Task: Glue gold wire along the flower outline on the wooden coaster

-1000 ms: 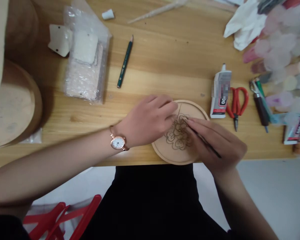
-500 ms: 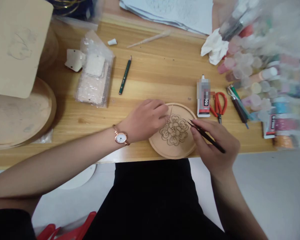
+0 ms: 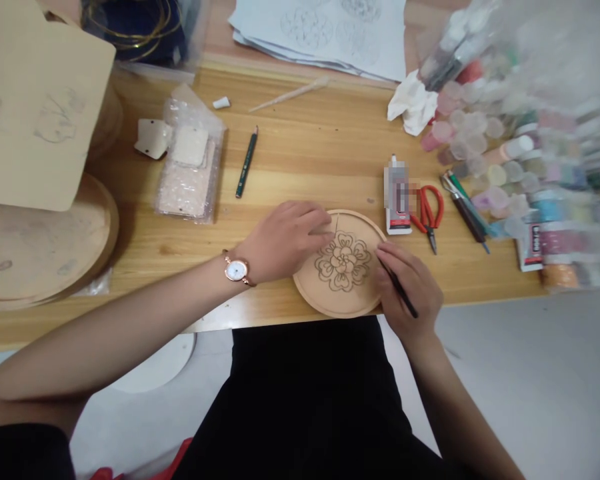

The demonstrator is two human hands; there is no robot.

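A round wooden plate (image 3: 307,293) lies near the table's front edge, bearing a flower pattern (image 3: 344,261) with dark, raised-looking outlines. My left hand (image 3: 289,240), with a watch (image 3: 237,270) on its wrist, reaches over the plate's left rim. Its fingers are closed in a pinch, and a thin wire (image 3: 337,225) sticks up from the fingertips. At the right rim, my right hand (image 3: 411,290) grips black tweezers (image 3: 399,287); their tips are hidden by the fingers.
Beyond the plate lie a glue tube (image 3: 398,200), red-handled pliers (image 3: 431,210) and several pen-like tools (image 3: 464,210). Small paint pots (image 3: 475,143) crowd the right side. A pencil (image 3: 247,162) and a plastic packet (image 3: 187,180) lie left of centre, wooden boards (image 3: 45,267) further left.
My right hand has drawn in and turned, so the tweezers' tips, visible before over the plate's right side, are now covered. My left hand stays in place; the view shifted slightly.
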